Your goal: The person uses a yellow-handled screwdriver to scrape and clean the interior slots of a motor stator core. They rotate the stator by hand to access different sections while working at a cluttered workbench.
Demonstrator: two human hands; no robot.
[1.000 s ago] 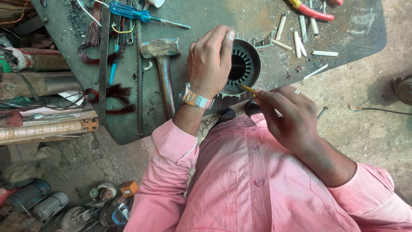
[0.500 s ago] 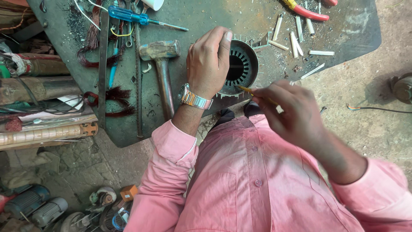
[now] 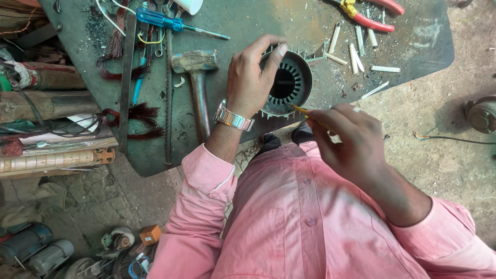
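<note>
Pink sleeves (image 3: 206,181), silver watch (image 3: 233,118), blue-handled screwdriver (image 3: 160,19), red pliers (image 3: 369,14), dark grey-green table (image 3: 248,20), black stator (image 3: 289,85).

Daylight, soft and even across my view; no hard sun patches. Light seems diffuse from overhead, so shadows are weak: a faint one under my left hand (image 3: 253,77) onto the stator (image 3: 289,82), another thin one beside the hammer (image 3: 196,82). The tabletop (image 3: 248,20) reads dull grey-green, no glare; only the watch band (image 3: 233,118) gives a small bright glint. My pink shirt (image 3: 299,217) is bright but not blown out. Focus is sharp at centre. My right hand (image 3: 351,144) shows slight softness. Wide lens bends the edges; the lower-left clutter is darker and softer.
</note>
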